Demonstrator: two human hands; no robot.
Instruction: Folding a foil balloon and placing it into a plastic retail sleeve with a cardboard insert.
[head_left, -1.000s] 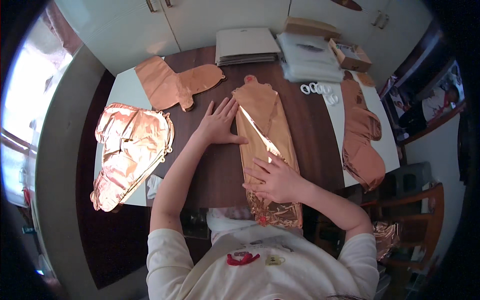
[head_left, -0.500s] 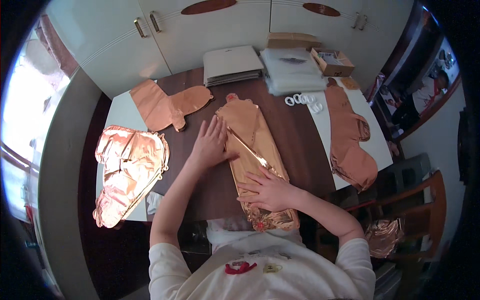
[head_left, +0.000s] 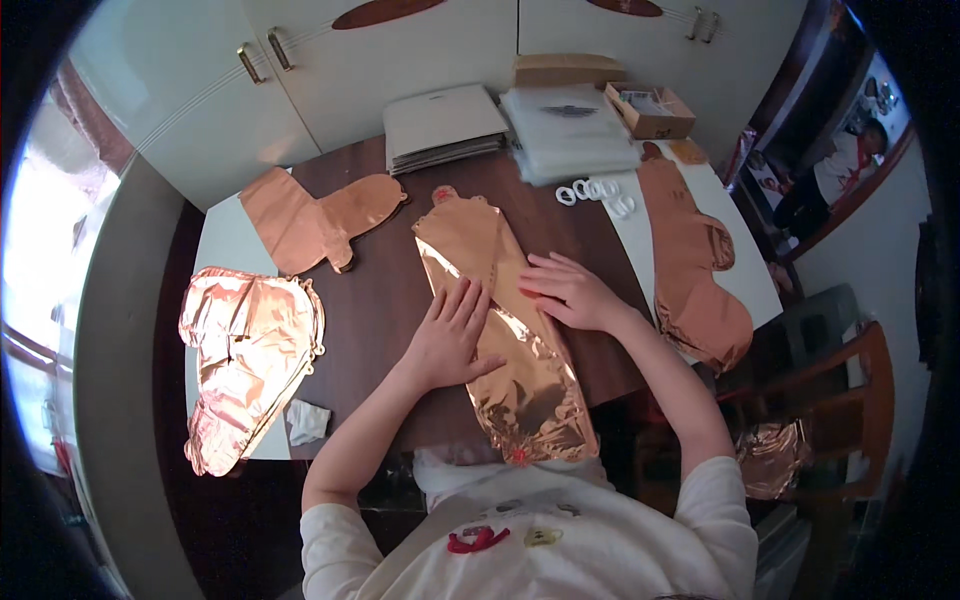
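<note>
A flat, folded rose-gold foil balloon point(head_left: 545, 390) lies lengthwise on the dark brown table in front of me. Its near end is shiny and creased and reaches the table's front edge. My left hand point(head_left: 452, 338) rests on the balloon's left side around its middle, palm down with fingers outstretched. On the opposite edge, a little farther up, my right hand point(head_left: 572, 291) has its fingertips on the foil, fingers spread. Neither hand grips anything. A small red mark shows at each end of the balloon.
Other foil balloons lie at the far left point(head_left: 320, 222), near left point(head_left: 250, 340) and right point(head_left: 685, 260). Behind are stacked grey sheets point(head_left: 445, 125), clear plastic bags point(head_left: 570, 135), a small box point(head_left: 650, 110) and white rings point(head_left: 600, 190). A white cloth point(head_left: 308, 422) and wooden chair point(head_left: 850, 410) are nearer.
My left hand has slid nearer to me, onto the middle of the foil. My right hand has moved away from the near end to the upper right edge. The view has shifted slightly.
</note>
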